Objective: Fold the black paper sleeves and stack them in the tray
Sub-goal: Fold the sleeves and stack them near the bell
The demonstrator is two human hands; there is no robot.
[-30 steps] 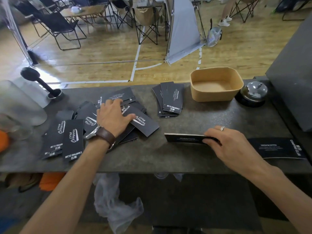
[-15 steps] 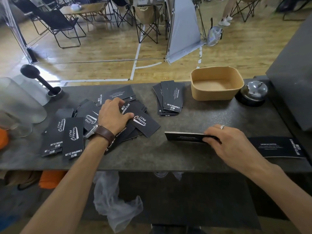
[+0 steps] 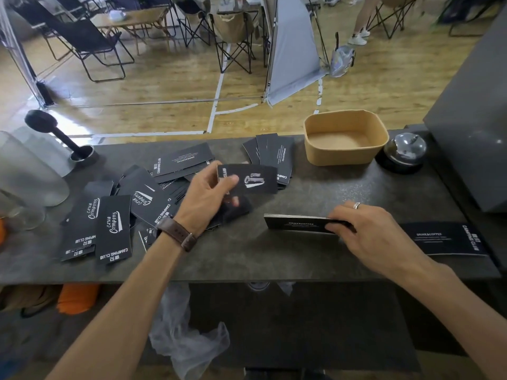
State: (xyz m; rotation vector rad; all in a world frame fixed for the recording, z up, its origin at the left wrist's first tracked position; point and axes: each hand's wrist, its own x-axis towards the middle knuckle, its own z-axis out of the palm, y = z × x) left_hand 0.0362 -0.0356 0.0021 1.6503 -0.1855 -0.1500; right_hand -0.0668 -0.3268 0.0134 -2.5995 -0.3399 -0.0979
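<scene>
The left hand (image 3: 204,197) pinches one black paper sleeve (image 3: 251,179) by its left end, thumb on its printed face, holding it flat above the counter (image 3: 274,259); the sleeve juts toward 3 o'clock from the hand. The right hand (image 3: 365,229), a ring on one finger, grips the right end of a thin folded stack (image 3: 297,222) that stands on edge on the counter at 9 o'clock from it. The loose pile of sleeves (image 3: 115,215) lies fanned and overlapping at 9 o'clock from the left hand, matte black card with white script lettering. A smaller fanned bunch (image 3: 271,154) sits at 12 o'clock from the held sleeve. The tray (image 3: 345,154), tan, fibrous, rounded-rectangular with upright walls, stands at 1 o'clock from the right hand, well apart from it. A shiny domed bell (image 3: 405,149) on a black base sits just beside the tray at 3 o'clock. The counter is dark, mottled stone-like grey. One flat sleeve (image 3: 444,238) lies at 3 o'clock from the right hand
</scene>
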